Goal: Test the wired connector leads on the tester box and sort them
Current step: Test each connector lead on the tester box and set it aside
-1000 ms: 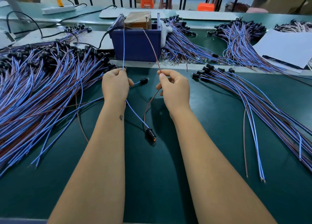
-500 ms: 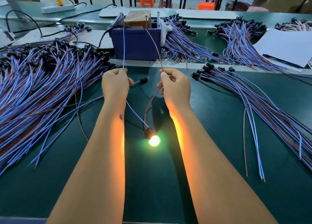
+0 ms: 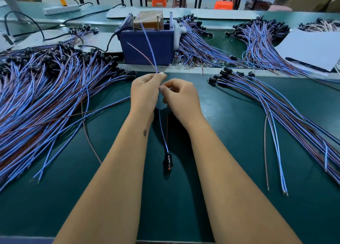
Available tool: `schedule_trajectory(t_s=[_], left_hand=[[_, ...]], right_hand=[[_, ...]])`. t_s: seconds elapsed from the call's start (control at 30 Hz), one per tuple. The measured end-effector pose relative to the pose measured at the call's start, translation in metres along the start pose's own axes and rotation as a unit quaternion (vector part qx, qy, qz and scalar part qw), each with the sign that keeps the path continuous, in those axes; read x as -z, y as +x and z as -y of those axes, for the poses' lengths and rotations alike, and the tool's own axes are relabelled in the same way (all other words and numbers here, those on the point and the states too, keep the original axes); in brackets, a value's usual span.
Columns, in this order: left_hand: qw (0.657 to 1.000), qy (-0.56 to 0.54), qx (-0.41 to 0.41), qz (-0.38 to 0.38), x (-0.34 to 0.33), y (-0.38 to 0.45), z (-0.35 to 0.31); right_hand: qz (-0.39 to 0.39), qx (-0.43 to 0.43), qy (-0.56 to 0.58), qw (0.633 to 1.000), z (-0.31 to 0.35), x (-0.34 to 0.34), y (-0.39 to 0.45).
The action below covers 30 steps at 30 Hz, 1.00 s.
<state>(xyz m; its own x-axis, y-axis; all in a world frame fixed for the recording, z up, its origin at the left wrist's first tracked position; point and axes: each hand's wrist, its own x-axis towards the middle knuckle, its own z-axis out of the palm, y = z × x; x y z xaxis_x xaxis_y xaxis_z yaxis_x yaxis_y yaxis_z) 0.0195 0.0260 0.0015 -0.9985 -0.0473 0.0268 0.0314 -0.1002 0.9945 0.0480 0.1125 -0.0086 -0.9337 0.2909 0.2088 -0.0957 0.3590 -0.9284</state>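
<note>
Black plastic marks the near end of the lead under test: its connector [image 3: 168, 161] lies on the green mat [image 3: 230, 197] between the two forearms, closest to the person, and shows only a faint orange speck at its tip. From there the blue wire [image 3: 162, 133] and a thin brown wire [image 3: 167, 127] run straight away from the body, so the lead's long axis points from the person toward the tester box, with both hands sitting about midway along it. The left hand [image 3: 145, 94] pinches both wires between thumb and fingertips, and their free ends rise out of that pinch, the blue one reaching up toward the box top, the brown one curving off to the left, short of it. The right hand [image 3: 181, 98] is drawn in close, knuckles nearly touching the left, its fingers curled at the wires just below the left's pinch; whether it truly grips them I cannot tell. Further out, the blue tester box [image 3: 147, 46] stands directly ahead. A large pile of leads [image 3: 46, 96] spreads to the left, a smaller fanned group [image 3: 266, 105] to the right, and the right hand is nearer that one, which looks like the sorted side.
</note>
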Motion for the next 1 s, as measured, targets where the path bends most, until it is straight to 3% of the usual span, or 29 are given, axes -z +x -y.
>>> schedule_trajectory(t_s=[0.1, 0.27, 0.37, 0.43, 0.5, 0.57, 0.63, 0.77, 0.87, 1.0], left_hand=[[1.0, -0.011, -0.007, -0.021, 0.006, 0.004, 0.002], [0.977, -0.205, 0.028, -0.046, 0.017, 0.009, -0.005], [0.975, -0.219, 0.029, -0.022, 0.017, 0.005, -0.007], [0.984, -0.172, 0.008, 0.043, 0.013, 0.0, -0.007], [0.988, -0.107, -0.02, 0.11, 0.006, -0.006, -0.006], [0.985, -0.045, -0.065, 0.154, -0.001, -0.013, -0.001], [0.972, 0.042, -0.117, 0.197, -0.007, -0.017, 0.006], [0.881, 0.327, -0.165, 0.3, -0.013, -0.019, 0.018], [0.896, 0.327, -0.156, 0.256, -0.012, -0.018, 0.017], [0.914, 0.324, -0.137, 0.201, -0.012, -0.017, 0.018]], right_hand=[[0.038, -0.003, -0.016, 0.999, 0.001, 0.001, 0.0], [0.086, -0.014, -0.068, 0.994, 0.004, 0.015, -0.001], [-0.029, 0.018, -0.102, 0.994, 0.006, 0.02, 0.0], [-0.173, 0.051, -0.111, 0.977, 0.011, 0.023, -0.002], [-0.264, 0.064, 0.019, 0.962, 0.017, 0.028, -0.004], [-0.277, 0.061, 0.199, 0.938, 0.02, 0.036, -0.004], [-0.282, 0.047, 0.273, 0.918, 0.019, 0.044, -0.003], [-0.323, -0.018, 0.191, 0.927, 0.005, 0.059, 0.007], [-0.274, -0.071, 0.123, 0.951, -0.006, 0.068, 0.012], [-0.136, -0.099, -0.059, 0.984, -0.021, 0.095, 0.012]])
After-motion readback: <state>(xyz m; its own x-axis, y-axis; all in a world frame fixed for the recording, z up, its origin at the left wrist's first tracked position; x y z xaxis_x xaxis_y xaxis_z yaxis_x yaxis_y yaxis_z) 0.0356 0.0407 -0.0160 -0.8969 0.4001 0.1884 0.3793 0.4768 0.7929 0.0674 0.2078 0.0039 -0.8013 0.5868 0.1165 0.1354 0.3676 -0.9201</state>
